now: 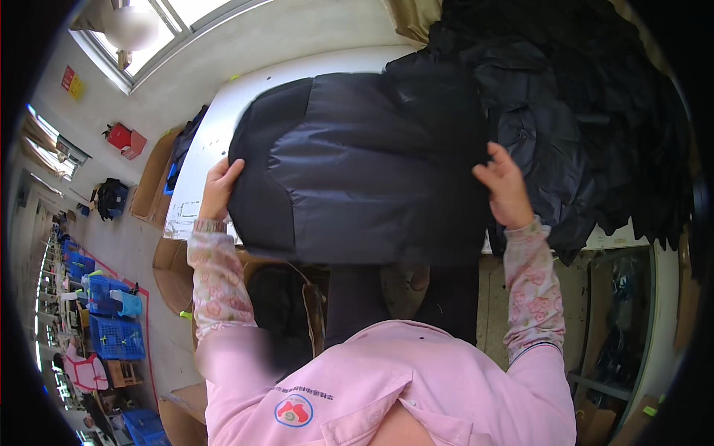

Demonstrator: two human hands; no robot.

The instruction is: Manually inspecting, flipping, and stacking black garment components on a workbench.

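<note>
A large black fabric piece, with a shinier creased middle and a matte curved end on the left, is stretched out in front of me over the white table's front edge. My left hand pinches its rounded left edge, thumb on top and the other fingers underneath. At the opposite edge my right hand grips the cloth between thumb and fingers, slightly smeared by motion. The piece's lower edge is blurred too.
A big heap of black fabric pieces covers the right of the white table and hangs over its edge. Cardboard boxes stand left and below. Blue crates sit on the far-left floor; a glass-fronted cabinet is at lower right.
</note>
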